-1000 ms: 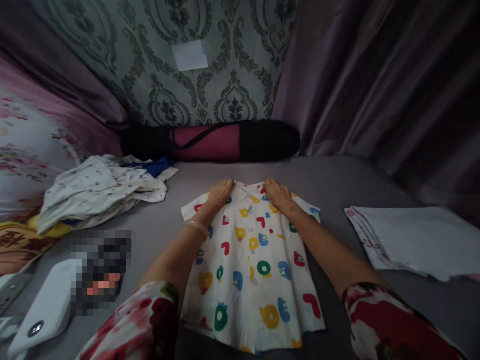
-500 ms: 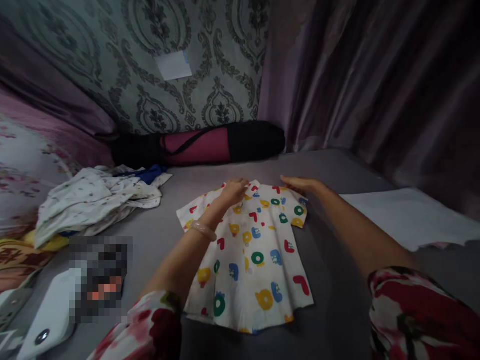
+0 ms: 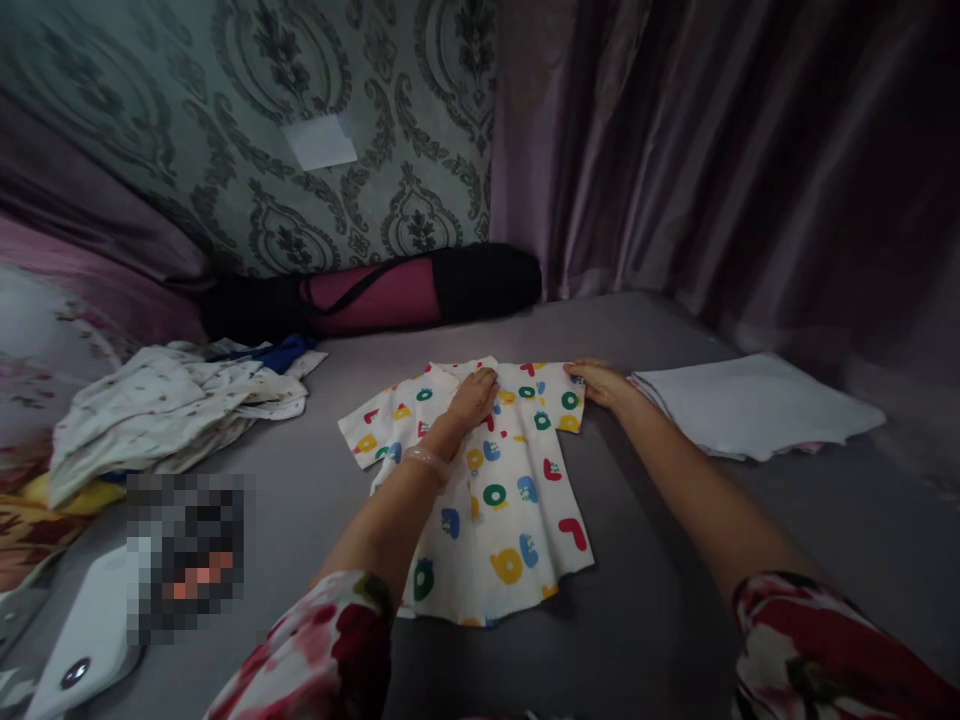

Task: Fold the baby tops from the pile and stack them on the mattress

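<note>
A small white short-sleeved shirt (image 3: 480, 540), printed with red, green, blue and yellow letters, lies front up with its collar away from me. My left hand (image 3: 475, 396), a pale bangle on its wrist, rests palm down on the upper chest just below the collar, fingers laid on the cloth. At the shirt's right sleeve, my right hand (image 3: 600, 382) pinches the outer edge near the shoulder. The ends of its fingers are partly hidden by the cloth. The sleeve on the other side lies spread out.
A rumpled pile of white patterned clothes (image 3: 172, 400) lies at the left. Folded white cloth (image 3: 750, 405) sits at the right. A long black and maroon bag (image 3: 382, 297) lies along the wall. A white device (image 3: 97, 625) is at the lower left, by a blurred-out patch.
My right hand has come down onto the sleeve edge and taken hold of it, straightening the sleeve outward. My left hand has moved slightly down from the collar. The view has turned a little right.
</note>
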A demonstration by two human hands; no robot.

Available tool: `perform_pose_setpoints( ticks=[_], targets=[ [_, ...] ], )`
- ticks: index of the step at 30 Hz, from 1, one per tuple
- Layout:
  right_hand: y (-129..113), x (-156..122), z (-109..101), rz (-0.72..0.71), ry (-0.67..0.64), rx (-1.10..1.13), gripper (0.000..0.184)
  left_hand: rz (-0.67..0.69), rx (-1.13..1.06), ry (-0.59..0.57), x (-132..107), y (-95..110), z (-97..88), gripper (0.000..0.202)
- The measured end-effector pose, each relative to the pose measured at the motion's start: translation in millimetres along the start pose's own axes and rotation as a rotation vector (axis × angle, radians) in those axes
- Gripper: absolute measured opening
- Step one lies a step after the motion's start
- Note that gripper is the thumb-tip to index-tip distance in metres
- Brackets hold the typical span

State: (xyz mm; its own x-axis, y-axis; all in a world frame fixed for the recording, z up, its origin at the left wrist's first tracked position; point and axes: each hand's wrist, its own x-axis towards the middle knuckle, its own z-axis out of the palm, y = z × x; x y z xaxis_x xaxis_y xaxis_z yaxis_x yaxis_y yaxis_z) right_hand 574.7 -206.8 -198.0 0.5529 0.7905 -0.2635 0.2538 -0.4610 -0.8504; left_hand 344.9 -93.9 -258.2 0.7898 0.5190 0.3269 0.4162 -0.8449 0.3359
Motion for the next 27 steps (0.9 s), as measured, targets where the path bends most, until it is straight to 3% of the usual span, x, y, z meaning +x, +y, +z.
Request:
perform_pose_setpoints(
  ticks=[4,8,12,23,25,27],
  targets=[
    [-1.1,-8.6,18.4,-0.102,0.164,-0.127,0.026,-0.054,0.066,-0.031,-3.4,8.4,-1.6,0.044],
    [2.0,-18.3,16.4,-0.342,0.226,-0.677,0.032,-0.120,0.153,-0.143,-4.5,18.0,-8.1,0.057],
    [7.8,-22.8,10.8,-0.316,0.195,-1.047,0.034,-0.141,0.216,-0.199,-4.4,21.5,-9.9,0.069],
    [4.5,-15.0,25.0,-0.227,0.308,-1.090,0.034,-0.166,0.238,-0.245,-4.4,28.9,-15.3,0.062],
    [-2.7,-14.1,33.2,-0.281,0.365,-1.117,0.036,-0.162,0.246,-0.240,-4.4,29.2,-14.9,0.062],
    [-9.4,-13.6,47.0,-0.429,0.345,-1.128,0.037,-0.153,0.260,-0.225,-4.7,28.8,-13.2,0.061]
  ],
)
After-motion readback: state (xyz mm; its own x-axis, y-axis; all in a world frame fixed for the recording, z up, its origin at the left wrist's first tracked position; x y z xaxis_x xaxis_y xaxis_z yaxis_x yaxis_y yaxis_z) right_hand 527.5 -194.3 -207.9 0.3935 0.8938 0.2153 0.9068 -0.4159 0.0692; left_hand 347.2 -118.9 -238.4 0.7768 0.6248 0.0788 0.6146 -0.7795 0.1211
